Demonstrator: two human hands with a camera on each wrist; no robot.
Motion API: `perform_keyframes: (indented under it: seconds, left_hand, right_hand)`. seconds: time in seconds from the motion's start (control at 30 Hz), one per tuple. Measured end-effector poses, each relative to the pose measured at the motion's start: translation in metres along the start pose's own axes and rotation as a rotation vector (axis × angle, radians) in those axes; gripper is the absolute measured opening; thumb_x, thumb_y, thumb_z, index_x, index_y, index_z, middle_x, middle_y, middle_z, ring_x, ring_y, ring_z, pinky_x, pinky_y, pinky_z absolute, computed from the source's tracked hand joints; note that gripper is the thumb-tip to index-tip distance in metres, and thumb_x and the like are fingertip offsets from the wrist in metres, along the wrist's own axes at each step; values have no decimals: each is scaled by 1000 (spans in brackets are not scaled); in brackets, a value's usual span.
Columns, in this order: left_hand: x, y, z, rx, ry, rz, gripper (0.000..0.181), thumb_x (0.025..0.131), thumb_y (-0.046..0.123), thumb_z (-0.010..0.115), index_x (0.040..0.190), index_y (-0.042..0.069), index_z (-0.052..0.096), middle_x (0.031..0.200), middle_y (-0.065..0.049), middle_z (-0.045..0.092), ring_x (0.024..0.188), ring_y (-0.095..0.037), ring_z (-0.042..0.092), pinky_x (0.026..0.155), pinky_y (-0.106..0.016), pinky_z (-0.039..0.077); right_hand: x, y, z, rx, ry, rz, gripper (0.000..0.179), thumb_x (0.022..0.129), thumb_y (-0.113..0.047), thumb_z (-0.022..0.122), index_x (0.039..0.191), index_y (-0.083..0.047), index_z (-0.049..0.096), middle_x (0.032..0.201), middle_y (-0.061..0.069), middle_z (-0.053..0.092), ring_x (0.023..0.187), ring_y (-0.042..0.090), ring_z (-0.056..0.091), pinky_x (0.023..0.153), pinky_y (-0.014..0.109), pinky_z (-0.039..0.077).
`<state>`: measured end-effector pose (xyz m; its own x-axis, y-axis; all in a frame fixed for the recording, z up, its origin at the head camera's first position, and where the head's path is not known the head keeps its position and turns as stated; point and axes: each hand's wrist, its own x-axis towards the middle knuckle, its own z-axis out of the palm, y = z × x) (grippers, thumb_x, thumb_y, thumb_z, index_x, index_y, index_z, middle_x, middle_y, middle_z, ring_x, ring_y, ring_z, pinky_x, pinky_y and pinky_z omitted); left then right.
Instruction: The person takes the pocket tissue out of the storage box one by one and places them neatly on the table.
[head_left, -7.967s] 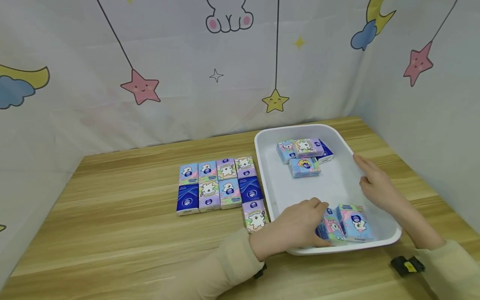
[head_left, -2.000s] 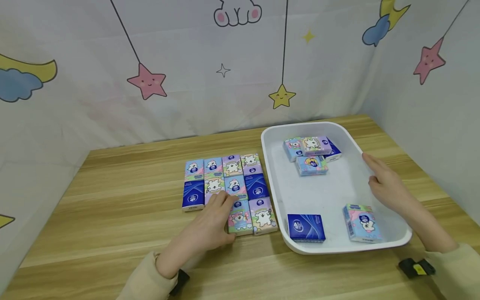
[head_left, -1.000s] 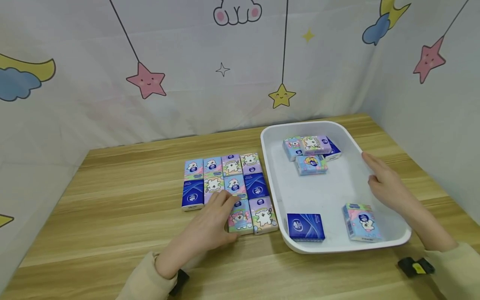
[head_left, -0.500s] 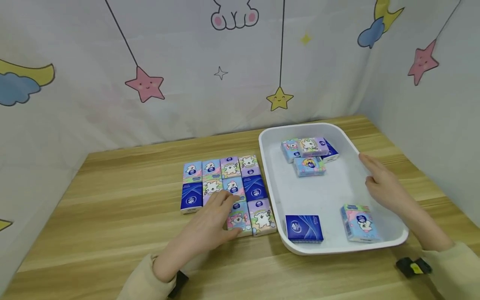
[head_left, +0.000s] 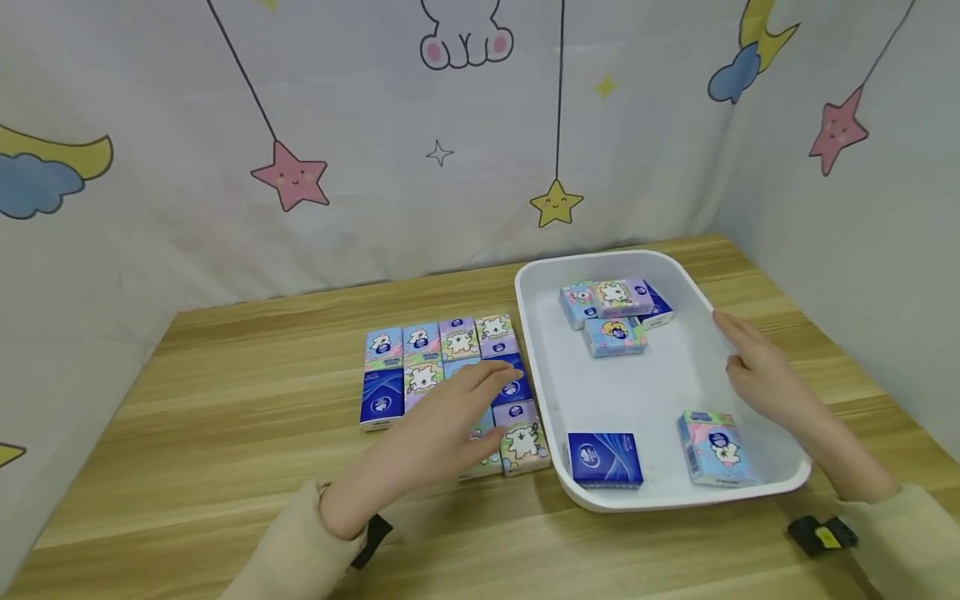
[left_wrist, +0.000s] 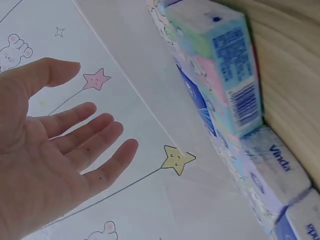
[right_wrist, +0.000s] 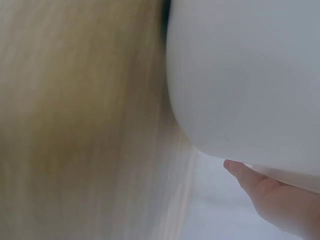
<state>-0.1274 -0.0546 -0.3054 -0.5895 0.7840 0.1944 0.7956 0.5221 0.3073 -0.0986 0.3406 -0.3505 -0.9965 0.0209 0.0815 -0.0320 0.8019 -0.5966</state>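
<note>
My left hand [head_left: 431, 429] hovers over the flat block of pocket tissue packs, fingers extended and holding nothing. In the left wrist view the palm and spread fingers of this hand [left_wrist: 70, 135] are bare, apart from the packs' sides. Partly covered by the hand is a pastel tissue pack [head_left: 483, 462], beside a purple one [head_left: 522, 440] with a white cartoon dog. My right hand [head_left: 768, 375] rests at the right rim of the white tray [head_left: 637, 383], fingers mostly straight. In the right wrist view its fingertips [right_wrist: 235, 168] lie at the rim.
Inside the tray, a small pile of packs [head_left: 611, 312] sits at the back. A dark blue pack [head_left: 603, 458] and a pastel pack [head_left: 716, 450] lie near its front. The wooden table [head_left: 247, 400] meets a printed curtain [head_left: 375, 167] behind.
Earlier my left hand took a pink-blue tissue pack from the tray and set it in the block's front row. Since then it has lifted off and shifted right. My right hand stays at the rim.
</note>
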Motion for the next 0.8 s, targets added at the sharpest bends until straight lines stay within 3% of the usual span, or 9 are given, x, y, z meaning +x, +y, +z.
perform_keyframes:
  seconds: [0.3,0.53,0.67,0.8]
  left_hand:
    - [35,15,-2,35,-94,223,55,91,17,63,142,10,44,143,-7,50,130,-21,51,106,-33,45]
    - [51,30,4,115,-231,216,60,94,25,60,148,19,36,151,-1,42,142,-17,36,114,-40,35]
    - [58,39,10,246,-264,222,57,95,22,57,148,21,36,151,0,42,142,-16,37,114,-43,34]
    - [66,48,18,393,-316,280,52,96,16,51,147,22,38,150,2,43,142,-14,36,114,-44,35]
  right_hand:
    - [1,-1,0,-6,-10,14,60,92,6,33,149,7,15,151,37,16,136,59,17,108,69,19]
    - [1,-3,0,6,-13,19,60,92,6,32,149,7,14,151,37,15,136,59,17,108,69,19]
    - [1,-4,0,9,-10,22,60,92,6,32,149,7,14,151,37,15,136,59,17,108,69,19]
    - [1,-3,0,14,-11,22,61,92,6,32,150,6,14,152,37,14,136,59,16,108,69,19]
